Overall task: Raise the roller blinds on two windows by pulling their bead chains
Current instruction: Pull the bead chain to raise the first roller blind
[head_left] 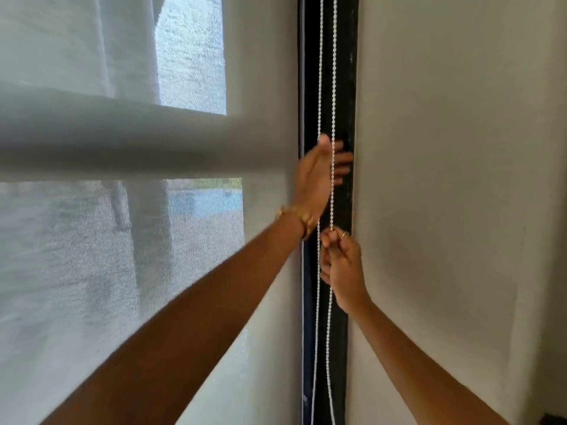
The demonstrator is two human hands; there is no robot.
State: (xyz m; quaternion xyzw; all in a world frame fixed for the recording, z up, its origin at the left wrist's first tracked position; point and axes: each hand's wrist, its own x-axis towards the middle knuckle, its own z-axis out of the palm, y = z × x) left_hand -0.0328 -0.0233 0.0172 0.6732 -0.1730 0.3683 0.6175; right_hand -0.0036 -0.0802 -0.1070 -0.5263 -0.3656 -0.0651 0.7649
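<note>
A white bead chain (327, 72) hangs as two strands in front of a black window frame (346, 87). My left hand (317, 173), with a gold bracelet at the wrist, reaches up behind the strands with its fingers spread; the thumb touches the left strand. Lower down, my right hand (342, 265) is closed on the right strand, pinching it at the fingertips. A sheer grey roller blind (122, 271) covers the window on the left. A second pale blind (445, 148) covers the window on the right.
Through the left blind I see a blurred outdoor scene with a horizontal bar (122, 139) across it. A dark strip (555, 420) shows at the bottom right corner. Both chain strands run down out of view at the bottom.
</note>
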